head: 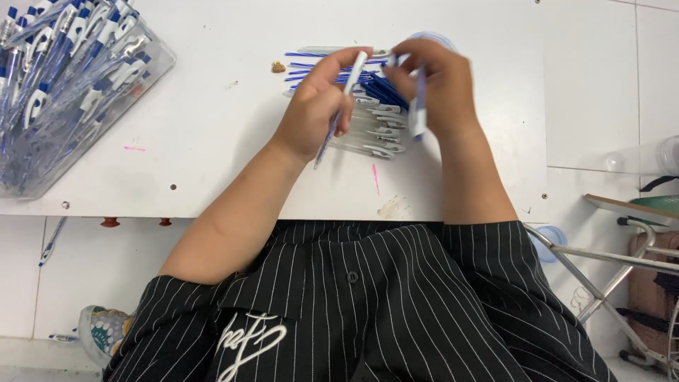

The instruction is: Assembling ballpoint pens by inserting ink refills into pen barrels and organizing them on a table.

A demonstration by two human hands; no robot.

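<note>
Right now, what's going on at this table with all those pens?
A person in a striped black shirt sits at a white table, both hands raised over a small heap of pen parts: clear barrels and blue refills. The left hand grips a pen, slanted tip-down. The right hand holds another pen piece close beside it. At the table's far left corner a clear bin is packed with blue-and-white pens.

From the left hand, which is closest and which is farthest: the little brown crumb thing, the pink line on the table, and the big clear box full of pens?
Head view, measured from the left hand:
1. Little brown crumb: just up and to the left of the hand.
2. Pink line: lower right, near the table edge.
3. Clear box of pens: far off at the table's left corner.
</note>
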